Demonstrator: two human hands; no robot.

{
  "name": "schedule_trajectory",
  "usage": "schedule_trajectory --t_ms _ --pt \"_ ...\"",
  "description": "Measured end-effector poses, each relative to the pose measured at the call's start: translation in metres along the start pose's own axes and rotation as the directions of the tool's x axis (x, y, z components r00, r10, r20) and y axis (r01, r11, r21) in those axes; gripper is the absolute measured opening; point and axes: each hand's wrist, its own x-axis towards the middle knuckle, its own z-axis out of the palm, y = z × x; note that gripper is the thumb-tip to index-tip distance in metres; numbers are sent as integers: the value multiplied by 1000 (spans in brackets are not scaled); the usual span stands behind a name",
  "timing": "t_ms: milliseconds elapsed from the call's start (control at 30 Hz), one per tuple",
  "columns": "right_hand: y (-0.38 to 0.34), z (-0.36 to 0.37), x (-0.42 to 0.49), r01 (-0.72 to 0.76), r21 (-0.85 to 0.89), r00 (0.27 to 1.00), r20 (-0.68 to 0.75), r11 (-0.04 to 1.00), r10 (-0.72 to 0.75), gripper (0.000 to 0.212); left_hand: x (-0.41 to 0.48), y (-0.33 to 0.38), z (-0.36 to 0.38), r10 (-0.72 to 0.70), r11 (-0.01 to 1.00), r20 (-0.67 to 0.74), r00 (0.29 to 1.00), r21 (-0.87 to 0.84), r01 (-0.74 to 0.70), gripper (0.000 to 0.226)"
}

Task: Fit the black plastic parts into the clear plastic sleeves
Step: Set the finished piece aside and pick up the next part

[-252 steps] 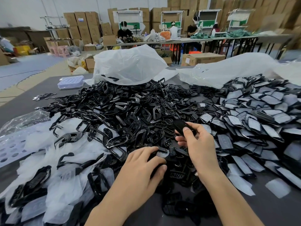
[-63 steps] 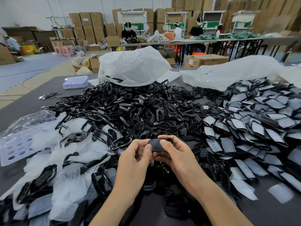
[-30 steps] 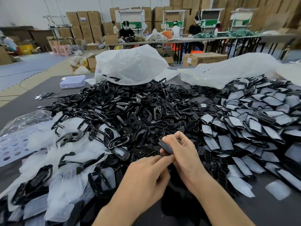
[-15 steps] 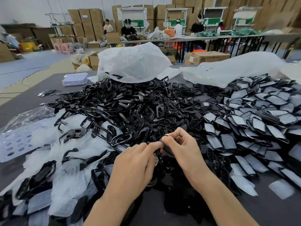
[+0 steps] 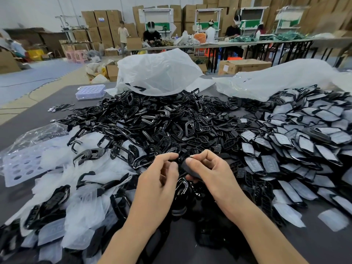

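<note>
My right hand (image 5: 211, 172) grips a flat black plastic part (image 5: 187, 167) between thumb and fingers, just above the heap. My left hand (image 5: 162, 178) is close beside it, fingertips curled at the part's upper left edge; what they pinch is hidden. A big heap of loose black plastic parts (image 5: 158, 126) fills the table's middle. Sleeved parts (image 5: 304, 141) lie spread on the right. Clear plastic sleeves (image 5: 85, 197) mixed with black frames are piled on the left.
Two large white plastic bags (image 5: 156, 73) (image 5: 282, 79) lie behind the heap. A perforated plastic tray (image 5: 19, 164) sits at the left, a small clear box (image 5: 91, 91) at the far left back. The dark table (image 5: 285, 248) shows at the near right. People work at far tables.
Both hands have stayed together over the heap's near edge. My left fingers rose from under the part to its upper edge, and the part now sits more in my right hand.
</note>
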Motion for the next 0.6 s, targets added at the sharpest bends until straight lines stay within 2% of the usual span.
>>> schedule_trajectory --t_ms 67,133,267,600 --pt "-1 3 -2 21 24 998 53 1000 -22 5 0 4 4 -43 995 41 998 -86 46 15" --pt "-1 4 -3 23 36 997 68 999 -25 16 1 5 7 -97 985 42 994 -136 102 14" --pt "2 2 -1 17 61 999 47 998 -20 14 3 5 8 -177 953 16 984 -247 176 12" --pt "2 2 -1 23 57 999 41 998 -25 20 -2 9 8 -136 948 37 990 -285 141 17"
